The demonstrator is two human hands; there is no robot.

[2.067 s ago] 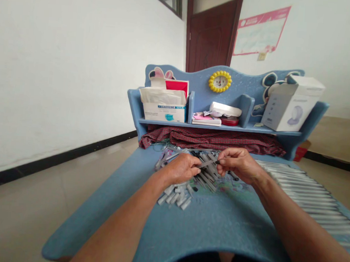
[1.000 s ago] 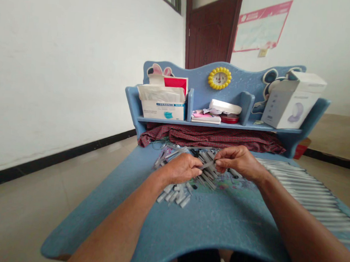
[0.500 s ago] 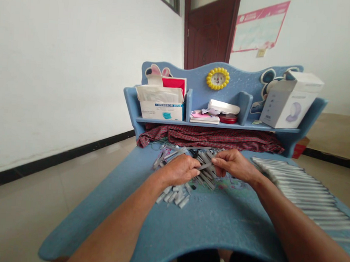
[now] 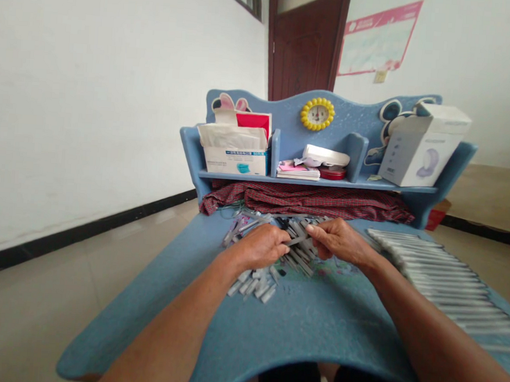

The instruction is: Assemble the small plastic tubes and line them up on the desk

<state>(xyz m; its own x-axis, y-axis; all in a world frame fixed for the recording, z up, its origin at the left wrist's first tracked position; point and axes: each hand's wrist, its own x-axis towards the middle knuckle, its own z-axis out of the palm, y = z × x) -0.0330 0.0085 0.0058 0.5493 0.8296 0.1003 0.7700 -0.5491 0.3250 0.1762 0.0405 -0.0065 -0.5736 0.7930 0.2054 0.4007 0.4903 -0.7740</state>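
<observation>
A slim translucent pen barrel (image 4: 296,241) spans the gap between my two hands above the blue desk. My left hand (image 4: 263,245) pinches its left end, and the fingers of my right hand (image 4: 333,239) are closed around the other end. Under and behind them lies a loose pile of grey and clear pen parts (image 4: 301,260), some with black pieces. Short clear pen caps (image 4: 255,285) are heaped just below my left hand. To the right of my right forearm, long pens (image 4: 443,280) lie side by side in a row.
The blue desk (image 4: 315,323) has a curved front edge. A red checked cloth (image 4: 306,201) lies along its back, below a shelf. There stand a mask box (image 4: 235,157), a white carton (image 4: 424,147), booklets (image 4: 299,172) and a red round tin (image 4: 332,174).
My right hand has shifted slightly left, closer to my left hand, and less of the pen barrel shows between them. The piles and the row look the same.
</observation>
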